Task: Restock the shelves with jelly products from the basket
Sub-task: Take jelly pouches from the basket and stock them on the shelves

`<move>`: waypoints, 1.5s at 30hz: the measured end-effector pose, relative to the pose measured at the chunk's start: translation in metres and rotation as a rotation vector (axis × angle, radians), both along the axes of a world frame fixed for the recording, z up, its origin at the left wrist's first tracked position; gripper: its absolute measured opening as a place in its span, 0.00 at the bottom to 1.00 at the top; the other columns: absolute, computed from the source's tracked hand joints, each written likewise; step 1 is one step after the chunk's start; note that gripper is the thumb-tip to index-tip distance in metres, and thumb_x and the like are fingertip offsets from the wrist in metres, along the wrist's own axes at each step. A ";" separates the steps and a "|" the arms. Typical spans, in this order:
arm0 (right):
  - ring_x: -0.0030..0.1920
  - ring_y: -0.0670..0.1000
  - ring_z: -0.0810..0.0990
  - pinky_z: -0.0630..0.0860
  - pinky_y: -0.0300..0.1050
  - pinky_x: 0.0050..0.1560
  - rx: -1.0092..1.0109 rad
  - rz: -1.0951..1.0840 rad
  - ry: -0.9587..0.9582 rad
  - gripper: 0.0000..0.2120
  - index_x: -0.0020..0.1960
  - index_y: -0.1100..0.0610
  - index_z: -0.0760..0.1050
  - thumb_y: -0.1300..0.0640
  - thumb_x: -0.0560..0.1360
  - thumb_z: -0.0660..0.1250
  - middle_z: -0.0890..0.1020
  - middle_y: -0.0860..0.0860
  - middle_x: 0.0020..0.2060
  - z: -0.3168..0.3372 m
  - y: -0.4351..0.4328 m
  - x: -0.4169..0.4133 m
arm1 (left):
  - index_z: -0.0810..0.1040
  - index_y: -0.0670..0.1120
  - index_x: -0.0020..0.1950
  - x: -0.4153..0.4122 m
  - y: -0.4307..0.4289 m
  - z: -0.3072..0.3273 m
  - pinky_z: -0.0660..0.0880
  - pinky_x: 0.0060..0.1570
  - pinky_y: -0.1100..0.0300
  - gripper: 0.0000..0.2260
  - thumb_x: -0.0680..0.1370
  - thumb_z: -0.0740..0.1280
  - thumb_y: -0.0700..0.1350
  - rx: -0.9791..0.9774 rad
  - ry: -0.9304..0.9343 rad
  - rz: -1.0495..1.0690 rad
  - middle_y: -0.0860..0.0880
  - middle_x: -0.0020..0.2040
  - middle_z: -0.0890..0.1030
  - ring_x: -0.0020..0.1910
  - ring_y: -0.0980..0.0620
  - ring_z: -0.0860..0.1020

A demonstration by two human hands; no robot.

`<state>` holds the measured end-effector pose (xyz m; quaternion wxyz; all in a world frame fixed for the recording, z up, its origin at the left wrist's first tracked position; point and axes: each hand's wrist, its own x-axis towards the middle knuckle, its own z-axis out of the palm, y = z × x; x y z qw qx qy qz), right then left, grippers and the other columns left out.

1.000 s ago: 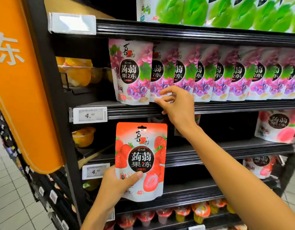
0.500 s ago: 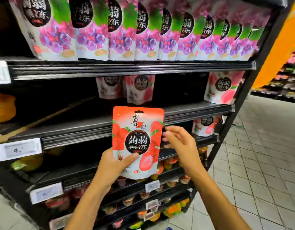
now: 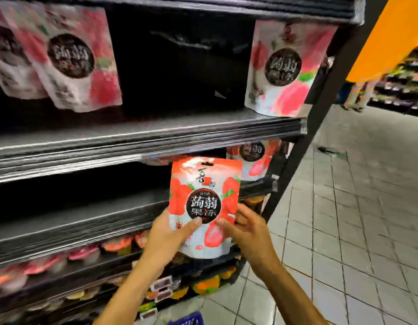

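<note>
Above your grips runs a black metal shelf edge (image 3: 133, 146); a pink-and-white pouch (image 3: 258, 160) stands just behind. Your left grip (image 3: 165, 233) and right grip (image 3: 248, 231) both clasp the red strawberry jelly pouch (image 3: 204, 202), upright between them, thumbs in front.

Red jelly pouch (image 3: 204, 202) reading "jǔ ruò", "蒟蒻果冻", "40%"

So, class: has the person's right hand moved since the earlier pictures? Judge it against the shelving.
Yes. The right hand has dropped from the grape-pouch shelf edge to below the peach-pouch shelf, and now holds the strawberry pouch.
</note>
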<state>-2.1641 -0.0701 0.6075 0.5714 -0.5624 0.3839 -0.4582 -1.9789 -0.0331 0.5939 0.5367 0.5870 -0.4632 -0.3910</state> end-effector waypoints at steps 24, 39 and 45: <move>0.54 0.51 0.84 0.79 0.56 0.60 -0.192 -0.073 0.020 0.09 0.53 0.50 0.80 0.62 0.76 0.70 0.86 0.50 0.49 -0.008 -0.149 -0.020 | 0.66 0.61 0.72 -0.081 -0.080 -0.029 0.59 0.72 0.60 0.24 0.77 0.68 0.53 -0.149 -0.662 0.196 0.59 0.73 0.62 0.72 0.63 0.57; 0.40 0.47 0.80 0.81 0.50 0.48 -0.345 -0.347 0.558 0.09 0.54 0.54 0.82 0.59 0.74 0.72 0.83 0.44 0.40 -0.039 -0.144 -0.038 | 0.62 0.54 0.77 -0.099 -0.083 -0.048 0.44 0.77 0.43 0.29 0.78 0.67 0.48 -0.029 -1.000 0.241 0.51 0.79 0.59 0.79 0.46 0.51; 0.35 0.43 0.82 0.81 0.49 0.43 -0.293 -0.301 0.555 0.05 0.49 0.45 0.80 0.52 0.74 0.72 0.84 0.39 0.38 -0.040 -0.145 -0.023 | 0.58 0.52 0.79 -0.090 -0.086 -0.051 0.39 0.76 0.46 0.30 0.78 0.66 0.50 0.024 -1.011 0.275 0.52 0.80 0.54 0.79 0.48 0.46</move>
